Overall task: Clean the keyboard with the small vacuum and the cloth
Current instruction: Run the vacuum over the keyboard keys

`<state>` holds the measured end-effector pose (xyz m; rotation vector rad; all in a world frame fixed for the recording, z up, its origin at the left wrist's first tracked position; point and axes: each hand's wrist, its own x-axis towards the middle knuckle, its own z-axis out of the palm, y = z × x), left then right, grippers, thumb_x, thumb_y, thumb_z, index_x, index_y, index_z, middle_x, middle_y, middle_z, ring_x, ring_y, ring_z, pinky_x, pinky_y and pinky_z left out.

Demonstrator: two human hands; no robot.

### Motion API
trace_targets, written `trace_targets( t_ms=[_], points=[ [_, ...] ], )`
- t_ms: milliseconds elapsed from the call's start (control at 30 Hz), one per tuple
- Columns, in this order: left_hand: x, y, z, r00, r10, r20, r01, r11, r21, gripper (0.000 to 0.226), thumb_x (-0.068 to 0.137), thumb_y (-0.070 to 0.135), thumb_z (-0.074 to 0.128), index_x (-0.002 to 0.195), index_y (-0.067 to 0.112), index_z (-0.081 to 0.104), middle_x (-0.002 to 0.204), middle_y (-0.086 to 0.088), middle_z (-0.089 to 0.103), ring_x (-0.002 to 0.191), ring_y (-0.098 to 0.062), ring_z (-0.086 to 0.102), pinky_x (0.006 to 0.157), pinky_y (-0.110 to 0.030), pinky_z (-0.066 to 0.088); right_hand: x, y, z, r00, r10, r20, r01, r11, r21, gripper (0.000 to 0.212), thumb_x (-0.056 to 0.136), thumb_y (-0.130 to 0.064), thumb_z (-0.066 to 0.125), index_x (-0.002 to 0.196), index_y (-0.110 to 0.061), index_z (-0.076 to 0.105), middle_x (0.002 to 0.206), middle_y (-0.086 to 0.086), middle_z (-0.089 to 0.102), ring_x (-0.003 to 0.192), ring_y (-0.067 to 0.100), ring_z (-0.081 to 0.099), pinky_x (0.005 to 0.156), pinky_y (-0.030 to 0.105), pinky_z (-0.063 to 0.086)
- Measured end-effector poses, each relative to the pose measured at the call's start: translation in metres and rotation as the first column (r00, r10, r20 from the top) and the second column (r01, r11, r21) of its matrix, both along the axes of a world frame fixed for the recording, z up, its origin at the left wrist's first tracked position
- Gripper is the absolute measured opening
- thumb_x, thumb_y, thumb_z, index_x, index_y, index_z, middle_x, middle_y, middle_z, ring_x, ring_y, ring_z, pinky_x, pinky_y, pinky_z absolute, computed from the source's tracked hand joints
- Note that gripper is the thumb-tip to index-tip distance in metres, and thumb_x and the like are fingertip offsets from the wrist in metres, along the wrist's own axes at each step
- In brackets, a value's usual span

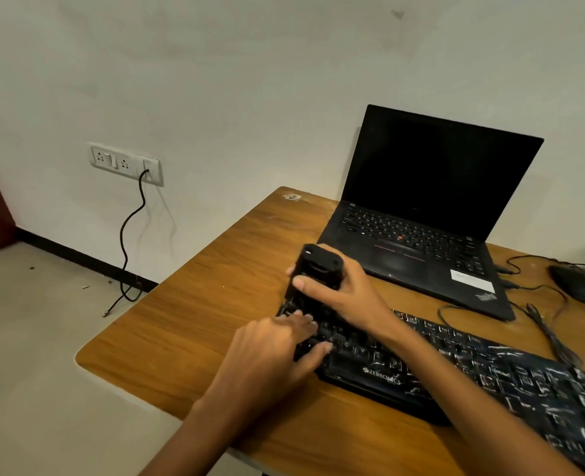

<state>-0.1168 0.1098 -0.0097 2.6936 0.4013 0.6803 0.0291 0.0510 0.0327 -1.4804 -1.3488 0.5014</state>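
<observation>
A black keyboard (473, 369) with white-marked keys lies slantwise on the wooden table (195, 324). My right hand (346, 297) grips a small black vacuum (318, 266) that stands upright on the keyboard's far left end. My left hand (277, 348) rests on the left keys just in front of the vacuum, fingers fairly straight, thumb along the front edge. No cloth is in view.
An open black laptop (421, 214) with a dark screen stands behind the keyboard. A black mouse (576, 280) and its cables lie at the right. A wall socket (126, 163) with a hanging black cable is on the left wall, beyond the table's left edge.
</observation>
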Motion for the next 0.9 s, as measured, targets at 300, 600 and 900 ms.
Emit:
trace_targets(
  t_ms=[300,600,900],
  points=[
    [0.002,0.002,-0.009,0.998,0.015,0.068,-0.016,1.000,0.015,0.044,0.084,0.054,0.044,0.100,0.023,0.069,0.107,0.006,0.069,0.097,-0.006,0.065,0.071,-0.027,0.058,0.026,-0.027,0.032,0.970,-0.024,0.240,0.053,0.992,-0.111,0.021,0.077,-0.025,0.071,0.090,-0.011,0.061,0.084,0.008,0.064,0.079,0.016,0.062,0.072,0.026,0.050],
    [0.003,0.003,-0.007,0.998,-0.003,0.064,0.006,0.999,-0.037,0.039,0.083,0.050,0.047,0.094,0.022,0.071,0.100,0.006,0.071,0.092,-0.006,0.067,0.064,-0.030,0.059,0.029,-0.016,0.016,0.963,-0.002,0.270,0.054,0.981,-0.184,0.014,0.078,-0.028,0.072,0.084,-0.026,0.060,0.077,-0.004,0.063,0.072,0.012,0.060,0.068,0.027,0.048],
    [0.000,0.001,0.000,1.000,-0.004,0.026,0.006,0.997,-0.071,0.039,0.082,0.050,0.047,0.094,0.022,0.071,0.102,0.005,0.071,0.089,-0.006,0.068,0.065,-0.028,0.059,0.007,0.025,0.011,0.972,0.012,0.234,0.012,0.995,-0.101,0.033,0.075,-0.041,0.071,0.093,-0.016,0.062,0.092,0.011,0.067,0.088,0.027,0.064,0.082,0.052,0.050]
  ],
)
